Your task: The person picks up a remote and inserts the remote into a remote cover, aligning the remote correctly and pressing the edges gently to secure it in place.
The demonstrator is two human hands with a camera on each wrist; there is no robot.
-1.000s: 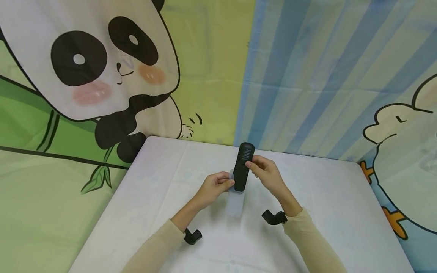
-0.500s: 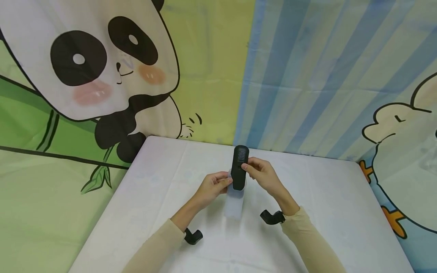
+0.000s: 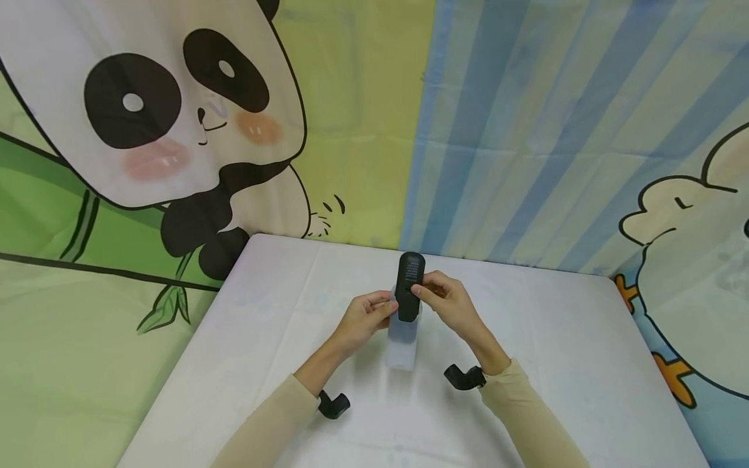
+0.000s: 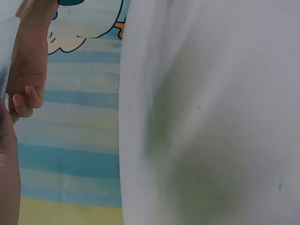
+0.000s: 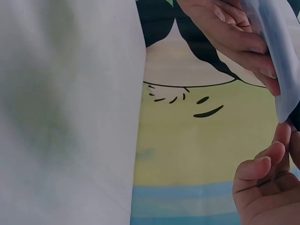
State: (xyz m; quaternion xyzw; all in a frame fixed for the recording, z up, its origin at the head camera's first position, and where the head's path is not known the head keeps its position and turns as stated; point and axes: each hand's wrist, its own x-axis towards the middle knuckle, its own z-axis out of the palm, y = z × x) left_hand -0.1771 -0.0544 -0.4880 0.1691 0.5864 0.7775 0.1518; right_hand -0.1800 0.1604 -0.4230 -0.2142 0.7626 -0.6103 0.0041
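Observation:
A slim black remote control (image 3: 411,270), its printed back facing up, stands partly inside a translucent sleeve (image 3: 402,351) in the head view. My left hand (image 3: 364,320) holds the sleeve near its mouth, thumb on the near side. Thumb and fingers of my right hand (image 3: 452,304) pinch the remote about halfway along. The right wrist view shows the sleeve (image 5: 277,51) along the fingers of the left hand (image 5: 234,40), with a dark bit of the remote at the right edge. In the left wrist view only the edge of the sleeve (image 4: 5,51) shows.
Both hands are above a white-covered table (image 3: 281,416). Behind it hangs a printed cloth (image 3: 363,130) with a panda and stripes. A black wrist camera (image 3: 333,405) sits on the left wrist, and another black camera (image 3: 464,377) on the right.
The remote control has slid down and slightly left, deeper into the sleeve, and stands more upright. My right hand has moved left and down with it; the left hand has barely moved.

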